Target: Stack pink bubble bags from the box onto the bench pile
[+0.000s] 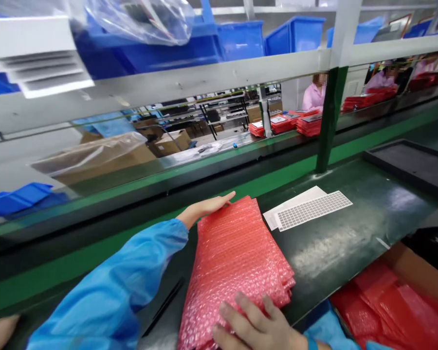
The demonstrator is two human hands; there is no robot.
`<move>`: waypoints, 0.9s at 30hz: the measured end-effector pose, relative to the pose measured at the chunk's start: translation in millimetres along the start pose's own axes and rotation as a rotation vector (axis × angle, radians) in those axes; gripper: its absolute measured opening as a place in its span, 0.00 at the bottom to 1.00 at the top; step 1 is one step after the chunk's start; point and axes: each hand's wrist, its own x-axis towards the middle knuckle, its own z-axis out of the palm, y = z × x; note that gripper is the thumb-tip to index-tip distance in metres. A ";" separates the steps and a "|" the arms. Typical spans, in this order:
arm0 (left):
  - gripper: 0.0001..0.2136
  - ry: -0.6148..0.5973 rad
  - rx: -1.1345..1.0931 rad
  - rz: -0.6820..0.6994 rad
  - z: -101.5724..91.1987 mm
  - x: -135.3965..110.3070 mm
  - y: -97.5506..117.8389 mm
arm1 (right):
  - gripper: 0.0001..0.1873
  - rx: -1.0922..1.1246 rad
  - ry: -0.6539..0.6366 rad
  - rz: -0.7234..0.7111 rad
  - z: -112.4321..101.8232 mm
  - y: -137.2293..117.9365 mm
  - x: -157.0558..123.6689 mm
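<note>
A stack of red bubble-wrap bags lies on the dark green bench in front of me. My left hand, in a blue sleeve, rests along the far edge of the stack with its fingers stretched out. Over the near end, my right hand is spread with its fingers apart, on or just above the top bag. The bags' edges are slightly fanned on the right side. Left of the stack lies a thin black stick-like thing, partly behind my sleeve.
White label sheets lie right of the stack. A box of red bags stands lower right; a black tray lies beyond. A green post and a shelf of blue bins bound the back. Bare skin shows lower left.
</note>
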 end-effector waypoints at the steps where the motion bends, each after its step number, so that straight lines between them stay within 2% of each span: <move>1: 0.23 -0.031 0.024 -0.014 4.1 -0.4 -0.1 | 0.27 0.002 -0.042 -0.027 1.9 7.6 3.8; 2: 0.23 -0.060 0.045 -0.022 6.9 -2.1 -0.8 | 0.30 0.008 -0.093 -0.049 2.4 15.5 6.3; 4: 0.24 -0.108 0.083 -0.022 9.6 -7.6 -2.9 | 0.27 0.025 -0.187 -0.069 2.2 27.8 7.0; 6: 0.24 -0.133 0.119 -0.006 10.0 -13.2 -4.7 | 0.22 0.053 -0.221 -0.064 4.3 32.2 3.8; 8: 0.24 -0.122 0.158 0.026 9.1 -17.2 -5.7 | 0.21 0.083 -0.223 -0.056 7.7 30.7 0.4; 11: 0.24 -0.011 0.220 0.118 3.0 -24.2 -7.3 | 0.28 0.155 -0.211 -0.046 2.8 27.7 -0.9; 14: 0.25 0.212 0.244 0.251 -11.1 -44.4 -18.6 | 0.38 0.358 -0.236 0.061 -22.4 36.8 1.9; 16: 0.28 0.378 0.222 0.327 -20.0 -68.8 -38.5 | 0.41 0.539 -0.229 0.316 -41.5 53.2 4.0; 18: 0.29 0.541 0.079 0.346 -20.6 -99.4 -68.4 | 0.38 0.711 -0.177 0.726 -50.6 76.0 4.7; 20: 0.27 0.650 -0.226 0.268 -7.7 -131.5 -101.8 | 0.33 0.879 -0.121 1.146 -43.8 99.3 2.8; 22: 0.27 0.659 -0.497 0.167 17.8 -159.9 -129.5 | 0.36 1.059 -0.107 1.454 -24.7 115.8 -1.0; 25: 0.25 0.597 -0.804 0.100 65.0 -188.4 -146.7 | 0.44 1.329 -0.100 1.699 6.3 119.7 -4.9; 27: 0.24 0.502 -0.984 0.086 91.2 -197.7 -143.0 | 0.43 1.483 -0.115 1.722 17.2 111.8 -3.5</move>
